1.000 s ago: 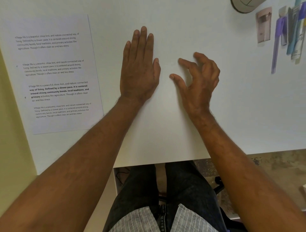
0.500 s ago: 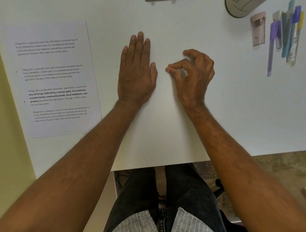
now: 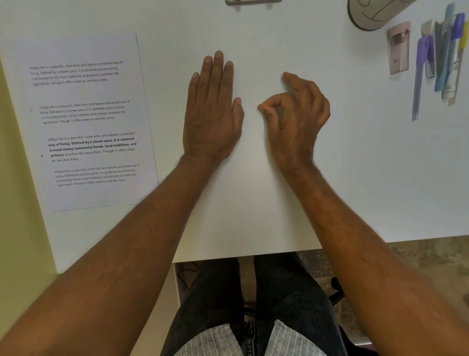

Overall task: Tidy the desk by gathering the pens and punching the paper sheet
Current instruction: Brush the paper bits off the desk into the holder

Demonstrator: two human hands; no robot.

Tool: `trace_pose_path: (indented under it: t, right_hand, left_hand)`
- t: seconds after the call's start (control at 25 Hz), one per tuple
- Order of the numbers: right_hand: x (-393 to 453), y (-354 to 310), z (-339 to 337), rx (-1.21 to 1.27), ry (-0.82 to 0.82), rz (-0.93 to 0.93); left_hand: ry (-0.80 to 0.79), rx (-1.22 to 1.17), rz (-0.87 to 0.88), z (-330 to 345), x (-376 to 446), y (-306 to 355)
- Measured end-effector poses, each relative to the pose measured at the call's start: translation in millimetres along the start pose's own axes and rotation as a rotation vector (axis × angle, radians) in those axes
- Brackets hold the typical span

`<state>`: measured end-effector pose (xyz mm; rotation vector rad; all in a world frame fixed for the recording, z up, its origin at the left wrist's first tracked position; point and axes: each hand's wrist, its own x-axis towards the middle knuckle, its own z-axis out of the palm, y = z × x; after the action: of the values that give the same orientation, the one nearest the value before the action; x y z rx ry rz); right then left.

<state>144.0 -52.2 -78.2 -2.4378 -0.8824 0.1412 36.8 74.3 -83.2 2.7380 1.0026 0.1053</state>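
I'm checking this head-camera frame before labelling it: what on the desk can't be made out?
- Grey object, head view: cut off by the top edge; unidentifiable.
- Round beige item: partly cut by the top edge; what it is stays unclear.
- Pens: overlapping, blurred, near the right edge; no count possible.
- Paper sheet: near corner hidden by the left forearm; punched or not, too fine to see.
- Right hand: thumb and forefinger pinched; whether anything is held is unclear.
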Motion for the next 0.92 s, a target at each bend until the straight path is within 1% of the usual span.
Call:
trace_pose_path:
  t: [0.12,0.24,0.4,0.52,0.6,0.8,0.92]
  right_hand:
    - [-1.0,9.1,-8.7,0.164,-0.063,0.096]
    - [-1.7,27.1,-21.1,0.247,-0.064,0.091]
    - [12.2,33.6,-28.9,0.141,-0.122,-0.012]
    - [26.2,30.7,-28.1,0.137,-0.206,-0.115]
    - [31.7,31.0,-28.6,0.142,-0.242,-0.145]
    - [38.3,31.4,-28.9,0.102,-0.271,-0.234]
    - [41.7,31.1,-28.6,0.073,-0.304,-0.341]
  left_hand:
    - [0.01,-0.001,0.005,-0.5,-0.5,0.5]
    - [0.004,-0.007,0.001,-0.4,-0.6,0.9]
    - [-0.004,-0.009,-0.008,0.3,-0.4,0.6]
    - [-0.004,-0.006,-0.006,0.7,-0.3,0.6]
    - [-0.002,-0.001,-0.006,1.2,0.1,0.0]
    - [0.011,-0.005,-0.002,1.5,0.1,0.1]
    - [0.008,-0.009,-0.002,0.7,-0.2,0.6]
